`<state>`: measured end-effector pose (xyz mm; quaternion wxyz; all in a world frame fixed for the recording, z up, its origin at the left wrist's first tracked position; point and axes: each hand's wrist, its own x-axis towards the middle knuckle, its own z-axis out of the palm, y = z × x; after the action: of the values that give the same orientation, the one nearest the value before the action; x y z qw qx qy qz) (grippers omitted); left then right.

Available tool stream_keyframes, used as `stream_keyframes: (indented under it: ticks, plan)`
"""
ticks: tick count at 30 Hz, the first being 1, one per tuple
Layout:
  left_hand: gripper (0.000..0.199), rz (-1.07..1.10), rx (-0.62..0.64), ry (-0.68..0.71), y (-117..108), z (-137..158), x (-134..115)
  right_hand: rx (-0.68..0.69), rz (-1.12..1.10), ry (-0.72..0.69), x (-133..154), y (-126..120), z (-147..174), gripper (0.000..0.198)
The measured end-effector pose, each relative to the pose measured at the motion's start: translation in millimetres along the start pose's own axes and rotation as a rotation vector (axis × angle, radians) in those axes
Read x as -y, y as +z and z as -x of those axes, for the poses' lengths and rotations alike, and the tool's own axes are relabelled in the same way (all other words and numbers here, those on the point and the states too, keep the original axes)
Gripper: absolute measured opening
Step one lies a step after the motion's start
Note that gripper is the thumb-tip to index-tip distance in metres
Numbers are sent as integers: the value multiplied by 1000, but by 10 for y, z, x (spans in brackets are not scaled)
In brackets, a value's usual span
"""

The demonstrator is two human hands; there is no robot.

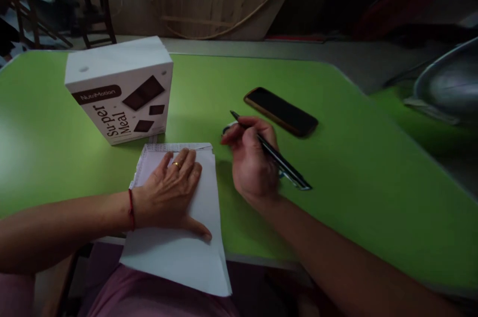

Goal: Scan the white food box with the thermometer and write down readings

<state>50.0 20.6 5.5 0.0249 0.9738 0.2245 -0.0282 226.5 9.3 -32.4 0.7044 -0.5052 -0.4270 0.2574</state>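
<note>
My left hand point(170, 190) lies flat on the paper point(179, 237) at the bench point(354, 167) edge. My right hand point(252, 158) grips a pen point(278, 160). Behind stand a Super Meal box point(119, 90) and a phone point(281, 111).

Green table point(354, 167) carries white box point(121, 90), phone point(281, 111), paper point(179, 237) overhanging near edge
</note>
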Motion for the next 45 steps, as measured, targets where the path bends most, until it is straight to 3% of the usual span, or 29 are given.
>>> stream_keyframes:
  ticks: [3,5,8,11,15,20,25,32,45]
  plan:
    - [117,2,-15,8,-6,-14,10,138,-236,93,81,66,75,34]
    - [119,7,-35,10,-4,-28,15,213,-258,224,51,105,100,36]
    - [118,19,-54,15,1,-39,27,124,-175,310,-67,98,44,36]
    - [116,36,-69,21,9,-41,45,29,-57,215,-151,36,-69,28]
    - [112,71,-70,18,29,-43,58,38,103,103,-160,-18,-140,11]
    - [114,100,-48,15,37,-48,44,18,265,96,-168,-14,-111,13]
    - [113,99,-45,18,26,-45,33,6,419,-27,-191,-23,-95,11]
    - [115,103,-31,11,28,-51,30,63,463,-146,-198,-43,-92,8]
    - [111,114,-25,5,5,-57,18,84,490,-157,-188,-34,-103,8]
